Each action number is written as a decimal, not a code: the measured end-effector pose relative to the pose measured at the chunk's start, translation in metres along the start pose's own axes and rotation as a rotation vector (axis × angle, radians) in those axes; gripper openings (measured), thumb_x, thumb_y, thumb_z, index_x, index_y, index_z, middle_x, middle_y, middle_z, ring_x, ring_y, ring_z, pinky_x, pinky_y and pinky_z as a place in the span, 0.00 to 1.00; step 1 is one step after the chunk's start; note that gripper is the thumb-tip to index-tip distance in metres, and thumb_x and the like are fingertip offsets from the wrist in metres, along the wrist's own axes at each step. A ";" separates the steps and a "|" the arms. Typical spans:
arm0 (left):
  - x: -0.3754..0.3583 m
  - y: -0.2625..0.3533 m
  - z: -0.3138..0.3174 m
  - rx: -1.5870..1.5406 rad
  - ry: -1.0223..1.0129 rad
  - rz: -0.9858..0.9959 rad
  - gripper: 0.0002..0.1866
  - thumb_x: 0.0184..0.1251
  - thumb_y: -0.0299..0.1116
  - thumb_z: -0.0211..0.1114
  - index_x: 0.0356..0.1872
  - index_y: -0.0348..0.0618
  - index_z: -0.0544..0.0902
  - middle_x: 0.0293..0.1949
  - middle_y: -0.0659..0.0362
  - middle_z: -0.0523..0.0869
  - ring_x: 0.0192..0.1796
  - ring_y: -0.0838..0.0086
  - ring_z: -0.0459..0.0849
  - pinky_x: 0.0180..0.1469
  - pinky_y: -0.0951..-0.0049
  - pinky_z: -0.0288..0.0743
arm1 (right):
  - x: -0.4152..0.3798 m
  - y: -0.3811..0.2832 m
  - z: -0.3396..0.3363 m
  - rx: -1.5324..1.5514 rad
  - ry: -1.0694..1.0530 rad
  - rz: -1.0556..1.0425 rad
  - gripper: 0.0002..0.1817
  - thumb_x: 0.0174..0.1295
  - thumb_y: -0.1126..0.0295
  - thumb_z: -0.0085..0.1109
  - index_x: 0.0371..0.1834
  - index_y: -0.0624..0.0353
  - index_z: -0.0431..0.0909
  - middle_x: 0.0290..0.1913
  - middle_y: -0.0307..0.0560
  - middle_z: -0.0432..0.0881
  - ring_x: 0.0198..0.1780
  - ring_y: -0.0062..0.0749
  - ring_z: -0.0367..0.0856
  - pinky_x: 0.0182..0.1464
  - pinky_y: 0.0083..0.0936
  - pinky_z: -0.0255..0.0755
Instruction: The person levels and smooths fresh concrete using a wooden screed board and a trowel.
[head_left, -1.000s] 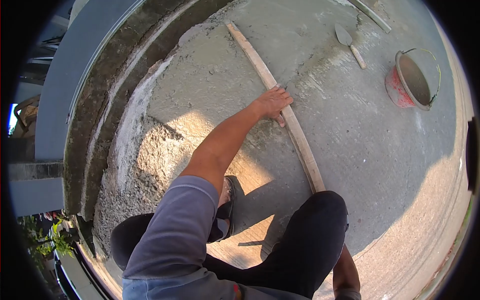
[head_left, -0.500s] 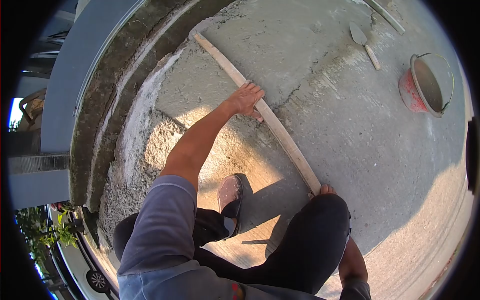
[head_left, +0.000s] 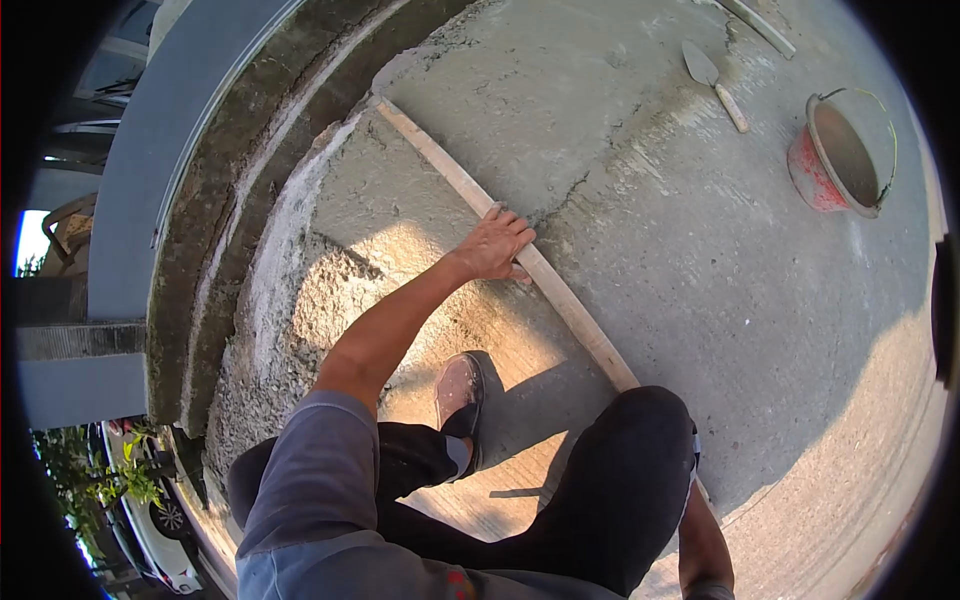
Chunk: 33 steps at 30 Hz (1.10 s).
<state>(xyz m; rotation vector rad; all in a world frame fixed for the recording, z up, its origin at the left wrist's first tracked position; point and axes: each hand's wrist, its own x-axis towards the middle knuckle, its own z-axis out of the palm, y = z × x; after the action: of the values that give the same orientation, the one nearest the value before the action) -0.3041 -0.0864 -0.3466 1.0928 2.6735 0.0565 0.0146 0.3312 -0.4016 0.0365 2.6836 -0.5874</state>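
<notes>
A long wooden straightedge board (head_left: 572, 310) lies slantwise across the wet grey concrete (head_left: 400, 190). My left hand (head_left: 493, 245) is closed around the board near its middle, fingers over the far edge and thumb on the near side. The board's near end passes out of sight behind my right knee (head_left: 645, 440). Only the forearm (head_left: 705, 545) of my right arm shows; that hand is hidden behind the knee. My left shoe (head_left: 459, 392), spattered with cement, stands on the rougher concrete below the board.
A pointed trowel (head_left: 702, 66) with a pale handle lies at the upper right. Beyond it stands a red bucket (head_left: 815, 175), mortar-stained, with a wire handle. Another strip of wood (head_left: 757, 25) rests near the top edge. A curved concrete step (head_left: 215, 215) borders the left.
The board and my left hand have shifted slightly toward me. My right fingers, which showed at the knee, are now hidden. The camera view has moved a little.
</notes>
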 end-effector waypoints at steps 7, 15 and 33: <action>0.088 0.169 0.028 -0.232 0.057 0.371 0.32 0.47 0.53 0.81 0.47 0.44 0.82 0.46 0.57 0.79 0.60 0.61 0.76 0.76 0.48 0.56 | -0.160 0.101 0.002 -0.008 0.141 0.068 0.28 0.68 0.47 0.56 0.45 0.66 0.68 0.41 0.63 0.72 0.45 0.65 0.72 0.49 0.54 0.68; 0.141 0.201 0.036 -0.283 0.151 0.435 0.33 0.50 0.54 0.79 0.52 0.43 0.82 0.49 0.57 0.80 0.60 0.62 0.75 0.75 0.51 0.56 | -0.157 0.145 -0.013 -0.081 0.249 0.121 0.32 0.66 0.43 0.57 0.47 0.67 0.66 0.41 0.68 0.71 0.46 0.71 0.71 0.51 0.59 0.66; 0.151 0.055 -0.001 0.033 0.013 0.048 0.46 0.44 0.62 0.79 0.63 0.44 0.76 0.60 0.55 0.79 0.71 0.58 0.70 0.82 0.48 0.44 | 0.036 0.064 -0.058 -0.161 0.280 -0.014 0.27 0.58 0.52 0.72 0.42 0.64 0.71 0.41 0.60 0.76 0.46 0.59 0.77 0.50 0.47 0.72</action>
<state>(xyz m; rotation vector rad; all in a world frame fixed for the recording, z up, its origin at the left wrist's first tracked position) -0.3705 0.0576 -0.3716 1.1699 2.6686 0.0290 -0.0330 0.4106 -0.3924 0.0601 2.9960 -0.3933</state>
